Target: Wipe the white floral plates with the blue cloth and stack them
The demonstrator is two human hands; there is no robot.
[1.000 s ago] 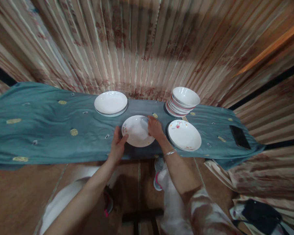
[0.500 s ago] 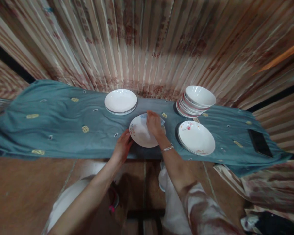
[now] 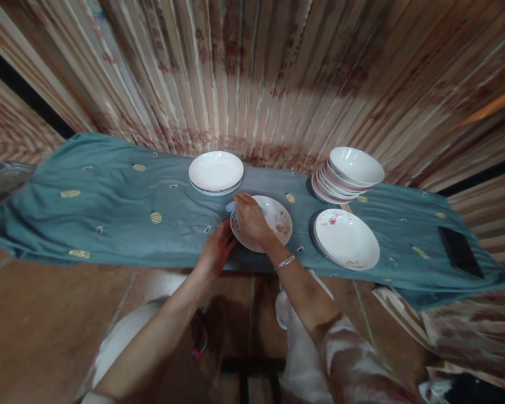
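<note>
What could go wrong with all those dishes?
The plate is close to the near edge of the table, so it could fall if the left hand at its rim slips. The right hand might push it by pressing too hard with the blue cloth. The tall stack of bowls could topple if bumped.

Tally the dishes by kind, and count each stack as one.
Plate stacks: 2
Bowl stack: 1
Single plate, under the right hand: 1
Total: 4
</note>
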